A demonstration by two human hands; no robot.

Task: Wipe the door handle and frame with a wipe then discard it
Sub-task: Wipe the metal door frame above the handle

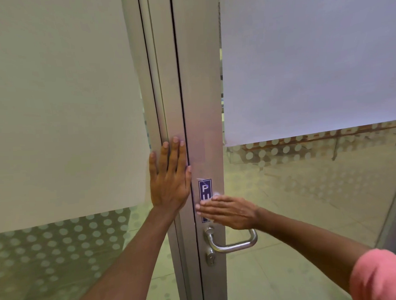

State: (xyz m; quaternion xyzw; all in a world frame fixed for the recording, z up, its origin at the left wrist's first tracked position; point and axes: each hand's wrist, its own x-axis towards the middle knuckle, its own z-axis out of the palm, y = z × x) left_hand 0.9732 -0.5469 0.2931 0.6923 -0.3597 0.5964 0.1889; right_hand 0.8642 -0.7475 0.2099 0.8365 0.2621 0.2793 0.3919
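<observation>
The grey metal door frame [200, 104] runs upright through the middle of the view. My left hand [170, 178] lies flat and open against the fixed frame post, fingers pointing up. My right hand [227, 211] presses a thin white wipe [214, 197] flat against the door stile, over a dark blue push sticker [204, 188]. Only an edge of the wipe shows above my fingers. The silver lever handle [236, 244] sits just below my right hand, with a keyhole cylinder [210, 259] under it.
Frosted glass panels [61, 106] with dotted lower bands flank the frame on both sides. Through the right panel [313, 61] a tiled floor [286, 214] shows. My right arm wears a pink sleeve [384, 277].
</observation>
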